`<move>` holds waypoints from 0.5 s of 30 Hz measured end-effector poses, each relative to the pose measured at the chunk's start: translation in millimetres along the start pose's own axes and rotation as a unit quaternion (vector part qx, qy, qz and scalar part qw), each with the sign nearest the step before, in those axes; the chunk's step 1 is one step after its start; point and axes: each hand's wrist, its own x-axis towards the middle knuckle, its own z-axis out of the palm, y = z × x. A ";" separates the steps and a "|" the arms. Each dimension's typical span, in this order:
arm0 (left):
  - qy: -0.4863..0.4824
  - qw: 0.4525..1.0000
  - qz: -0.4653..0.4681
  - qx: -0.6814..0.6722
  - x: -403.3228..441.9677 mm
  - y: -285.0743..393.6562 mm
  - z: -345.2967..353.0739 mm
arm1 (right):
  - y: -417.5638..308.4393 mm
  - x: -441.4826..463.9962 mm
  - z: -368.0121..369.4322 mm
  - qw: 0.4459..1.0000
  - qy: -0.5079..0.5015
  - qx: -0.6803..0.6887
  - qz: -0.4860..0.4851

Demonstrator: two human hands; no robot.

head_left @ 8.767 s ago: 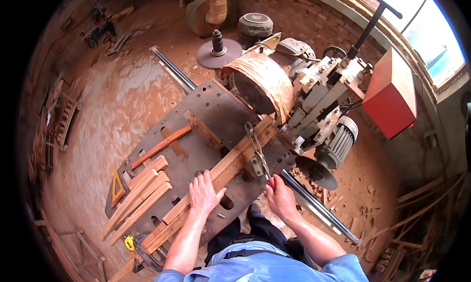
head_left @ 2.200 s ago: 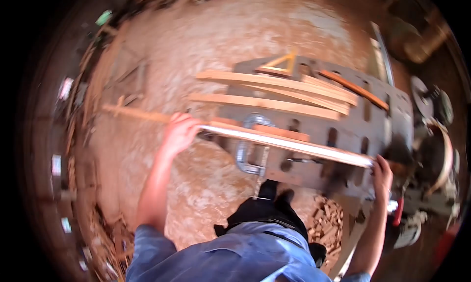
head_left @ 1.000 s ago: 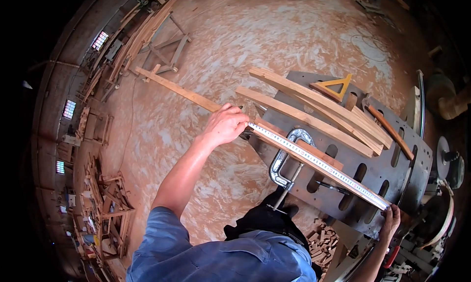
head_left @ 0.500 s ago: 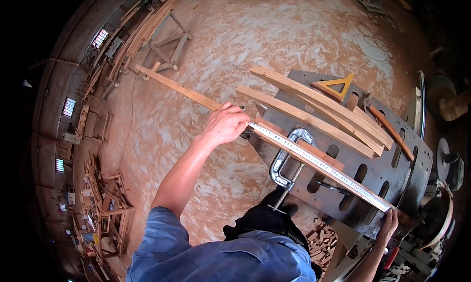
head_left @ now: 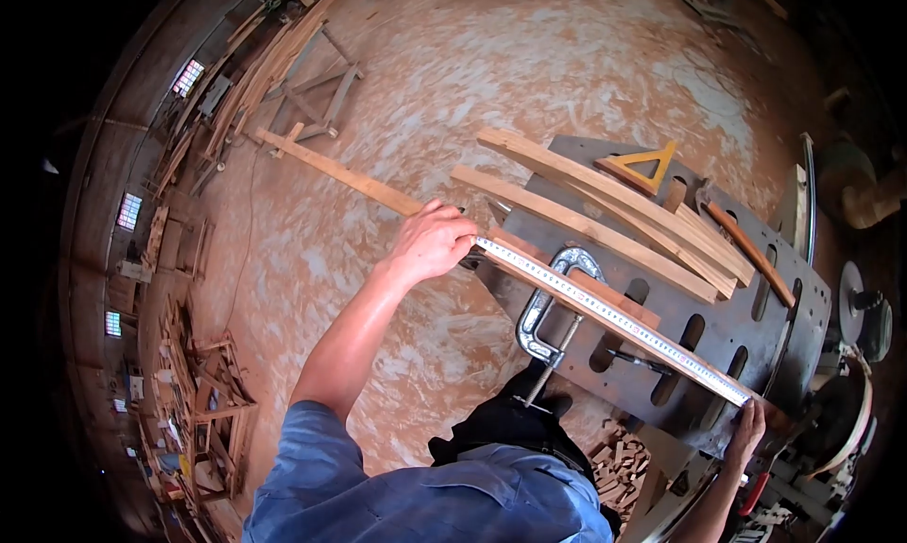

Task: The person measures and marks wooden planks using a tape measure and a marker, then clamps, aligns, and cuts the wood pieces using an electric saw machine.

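A white tape measure [head_left: 614,314] lies stretched along a long wooden strip on the metal table [head_left: 605,368]. My left hand [head_left: 433,243] is closed on the tape's left end, where the strip passes under it. At the tape's right end, my right hand [head_left: 745,433] is closed, its fingertips against the tape; whatever lies inside the palm is hidden. A C-clamp [head_left: 535,322] grips the table edge beside the strip, and a short wooden block [head_left: 614,297] lies behind the tape. A dark pen-like tool [head_left: 639,361] rests just in front of it.
Several wooden pieces [head_left: 595,224] lie on the table's far side, near a yellow triangle square [head_left: 652,168] and a hammer [head_left: 751,254]. Machinery with a disc [head_left: 851,302] stands right. Wood offcuts [head_left: 619,472] lie below the table. Wooden racks [head_left: 213,401] stand left.
Since the oldest frame, the view has swung left, and my hands have moved from the wood and a red-handled tool to the stretched tape. Over the last second they have stayed nearly still.
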 end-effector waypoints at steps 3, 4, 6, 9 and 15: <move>-0.014 1.000 -0.005 0.005 3.4 -0.6 2.6 | 4.1 2.3 -2.7 1.000 -0.013 -0.003 0.005; -0.020 1.000 -0.010 0.008 3.8 -1.4 2.3 | 3.6 1.5 -1.7 1.000 -0.011 0.004 0.002; -0.023 1.000 -0.012 0.014 4.0 -0.3 0.3 | 0.6 -0.4 2.0 1.000 -0.007 0.018 -0.003; -0.030 0.999 -0.012 0.007 5.5 1.6 0.7 | -1.2 -2.5 1.2 1.000 -0.013 0.015 -0.011; -0.041 0.999 0.017 -0.004 7.5 1.8 1.6 | -0.1 -2.8 3.0 1.000 0.001 0.015 -0.002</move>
